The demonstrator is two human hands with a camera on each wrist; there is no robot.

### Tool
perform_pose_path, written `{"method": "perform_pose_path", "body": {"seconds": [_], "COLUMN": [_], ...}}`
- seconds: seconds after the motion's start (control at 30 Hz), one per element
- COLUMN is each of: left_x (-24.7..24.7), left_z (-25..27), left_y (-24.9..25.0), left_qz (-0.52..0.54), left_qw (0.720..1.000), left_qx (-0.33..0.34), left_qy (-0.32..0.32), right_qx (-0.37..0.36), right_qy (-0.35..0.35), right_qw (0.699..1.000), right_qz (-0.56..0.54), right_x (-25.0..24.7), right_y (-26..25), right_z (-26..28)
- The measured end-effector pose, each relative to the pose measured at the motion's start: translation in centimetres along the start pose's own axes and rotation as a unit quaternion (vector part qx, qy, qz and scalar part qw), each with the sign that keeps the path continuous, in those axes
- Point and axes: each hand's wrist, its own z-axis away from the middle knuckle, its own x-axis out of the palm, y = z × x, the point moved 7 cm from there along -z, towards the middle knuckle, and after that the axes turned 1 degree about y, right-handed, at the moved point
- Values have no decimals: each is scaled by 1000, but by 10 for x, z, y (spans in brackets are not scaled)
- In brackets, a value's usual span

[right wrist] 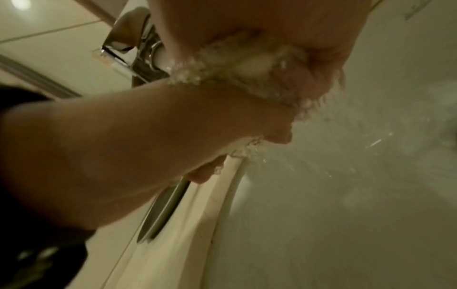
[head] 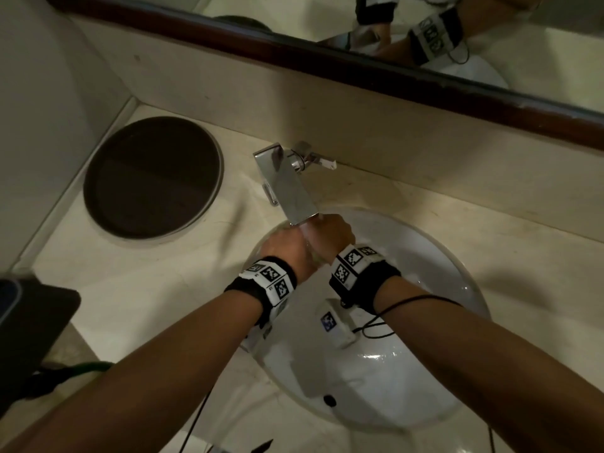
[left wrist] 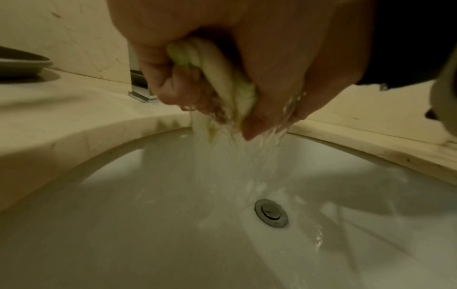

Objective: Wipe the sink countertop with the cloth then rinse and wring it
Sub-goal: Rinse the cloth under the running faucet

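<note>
Both my hands are bunched together under the chrome faucet (head: pixel 289 188), above the white sink basin (head: pixel 434 253). In the left wrist view a pale yellow-green cloth (left wrist: pixel 222 74) is twisted into a rope. My left hand (head: pixel 285 246) curls its fingers (left wrist: pixel 173 88) round one end of it, and my right hand (head: pixel 334 232) grips the other end (right wrist: pixel 254 62). Water runs over the cloth and both hands and streams down toward the drain (left wrist: pixel 271 212). From the head view the cloth is hidden behind my hands.
The beige marble countertop (head: pixel 130 289) surrounds the basin. A dark round tray (head: pixel 153 178) lies on it at the left, and a dark object (head: pixel 29 335) sits at the front left edge. A mirror (head: pixel 490 37) with a dark frame hangs above the backsplash.
</note>
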Motion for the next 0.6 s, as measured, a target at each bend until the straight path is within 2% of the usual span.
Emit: {"method": "perform_pose_path", "body": {"seconds": [0.1,0.23,0.33,0.4,0.53,0.6], "left_x": [-5,-2,8,9,11,17], "left_z": [0,-4,-5,-5,1,3], "left_y": [5,7,5,4,-3,-5], "left_qz": [-12,12,95,148,291,318], "left_qw": [1000,997,990,983,948,934], "left_qx": [22,53,36,23,-22,-36], "left_qy": [-7,-48,-102,-109,-131,-158], "right_qx": [24,-52,-58,-79,-110,-117], "right_qy": [54,23,35,30,-2,-5], "right_qw": [995,993,995,995,992,987], "right_qz": [86,104,68,47,-62,-108], "right_x": [-9,-9,-11,-11,-19,-24], "right_y": [1,-1,-1,-3,-2,-1], "right_z": [4,3,2,4,10,10]}}
